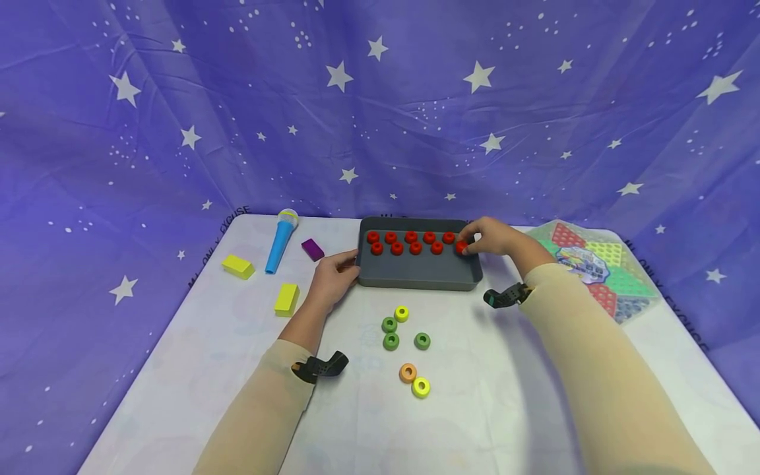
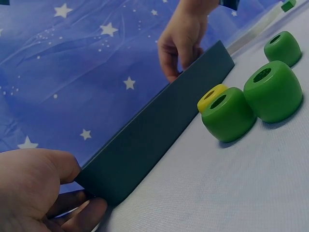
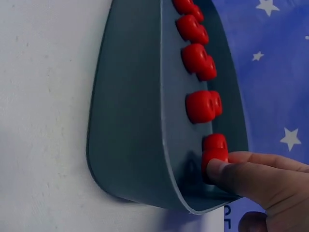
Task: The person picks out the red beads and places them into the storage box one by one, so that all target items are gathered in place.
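A dark grey tray (image 1: 415,274) holds two rows of red beads (image 1: 411,236) along its back half. My right hand (image 1: 493,236) reaches over the tray's right end and pinches a red bead (image 3: 214,157) between thumb and fingers, at the right end of the front row. In the right wrist view the pinched bead sits low inside the tray, beside another red one. At the tray's left end, my left hand (image 1: 334,280) grips the wall, thumb at the rim and fingers curled lower at the corner (image 2: 91,193).
Green beads (image 1: 422,341), yellow beads (image 1: 421,387) and an orange bead (image 1: 408,373) lie before the tray. To the left are a toy microphone (image 1: 281,244), a purple block (image 1: 313,249) and yellow blocks (image 1: 287,300). A clear case of coloured beads (image 1: 608,264) lies right.
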`<state>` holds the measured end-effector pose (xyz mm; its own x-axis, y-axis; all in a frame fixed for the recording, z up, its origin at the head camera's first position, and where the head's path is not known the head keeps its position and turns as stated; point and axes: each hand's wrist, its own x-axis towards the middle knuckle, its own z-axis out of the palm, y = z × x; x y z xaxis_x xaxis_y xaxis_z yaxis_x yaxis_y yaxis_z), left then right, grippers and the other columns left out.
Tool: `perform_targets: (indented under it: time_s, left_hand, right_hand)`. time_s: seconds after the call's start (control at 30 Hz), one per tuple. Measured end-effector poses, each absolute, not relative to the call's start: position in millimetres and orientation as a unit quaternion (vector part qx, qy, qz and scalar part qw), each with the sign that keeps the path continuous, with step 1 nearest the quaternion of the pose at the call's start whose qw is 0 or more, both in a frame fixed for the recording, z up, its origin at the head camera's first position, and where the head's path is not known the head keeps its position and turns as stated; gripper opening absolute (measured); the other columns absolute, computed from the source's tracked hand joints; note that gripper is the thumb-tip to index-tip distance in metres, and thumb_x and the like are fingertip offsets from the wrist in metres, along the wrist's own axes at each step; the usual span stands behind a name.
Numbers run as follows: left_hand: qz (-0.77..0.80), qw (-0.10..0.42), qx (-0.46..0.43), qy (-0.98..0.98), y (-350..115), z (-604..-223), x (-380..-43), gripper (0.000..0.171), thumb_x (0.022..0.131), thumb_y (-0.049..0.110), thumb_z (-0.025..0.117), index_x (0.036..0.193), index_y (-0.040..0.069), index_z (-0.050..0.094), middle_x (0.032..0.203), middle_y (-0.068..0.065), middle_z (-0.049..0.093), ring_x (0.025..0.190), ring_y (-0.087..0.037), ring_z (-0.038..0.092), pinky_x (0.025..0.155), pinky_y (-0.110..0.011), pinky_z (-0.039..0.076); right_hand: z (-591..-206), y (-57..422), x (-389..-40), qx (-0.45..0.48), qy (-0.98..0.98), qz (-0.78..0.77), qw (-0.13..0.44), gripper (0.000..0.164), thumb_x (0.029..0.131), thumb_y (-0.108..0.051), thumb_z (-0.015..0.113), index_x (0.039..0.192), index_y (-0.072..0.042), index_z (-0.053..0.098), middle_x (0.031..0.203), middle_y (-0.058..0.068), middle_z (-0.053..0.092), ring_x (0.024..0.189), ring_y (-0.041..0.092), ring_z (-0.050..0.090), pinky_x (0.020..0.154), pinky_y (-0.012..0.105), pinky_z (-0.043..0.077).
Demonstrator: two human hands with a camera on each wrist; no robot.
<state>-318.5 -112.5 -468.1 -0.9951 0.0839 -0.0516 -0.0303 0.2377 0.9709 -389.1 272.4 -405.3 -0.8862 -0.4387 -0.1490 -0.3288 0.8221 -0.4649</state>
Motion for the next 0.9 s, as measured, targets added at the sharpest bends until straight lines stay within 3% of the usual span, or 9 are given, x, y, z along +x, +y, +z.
perform_targets:
  time_s: [0.2,0.6,0.83,0.9]
  left_hand:
    - [0.618,0.048,0.015,0.785,-112,-469,-319,0.047,0.095,0.011,0.065,0.142,0.016,0.062,0.128,-0.008,0.066,0.108,-0.021,0.062,0.087,-0.029,0.06]
    - [0.609,0.053,0.012,0.791,-109,-467,-317,0.048,0.096,0.011,0.065,0.143,0.016,0.06,0.13,-0.009,0.064,0.11,-0.022,0.062,0.089,-0.031,0.059]
    - [0.61,0.056,0.011,0.791,-108,-467,-317,0.048,0.096,0.011,0.065,0.143,0.017,0.06,0.13,-0.009,0.065,0.11,-0.022,0.062,0.089,-0.03,0.059]
    - [0.61,0.055,0.012,0.791,-108,-467,-317,0.048,0.096,0.012,0.066,0.143,0.017,0.06,0.13,-0.008,0.065,0.109,-0.022,0.062,0.089,-0.03,0.059]
  right_hand:
    - [-411,269,-390,-0.2,0.949,-0.217,0.112,0.027,0.086,-0.017,0.079,0.112,-0.009,0.076,0.12,0.015,0.071,0.115,0.035,0.06,0.103,0.055,0.046]
    - [-417,270,-384,-0.175,0.954,-0.219,0.107,0.035,0.085,-0.018,0.081,0.118,-0.011,0.075,0.125,0.014,0.069,0.123,0.037,0.057,0.107,0.056,0.044]
    - [-397,273,-368,-0.166,0.951,-0.249,0.078,0.038,0.088,-0.021,0.078,0.124,-0.009,0.072,0.128,0.013,0.068,0.128,0.038,0.053,0.107,0.059,0.043]
    - [-387,274,-356,-0.16,0.949,-0.265,0.054,0.038,0.089,-0.023,0.078,0.124,-0.01,0.072,0.128,0.013,0.068,0.121,0.037,0.056,0.1,0.055,0.047]
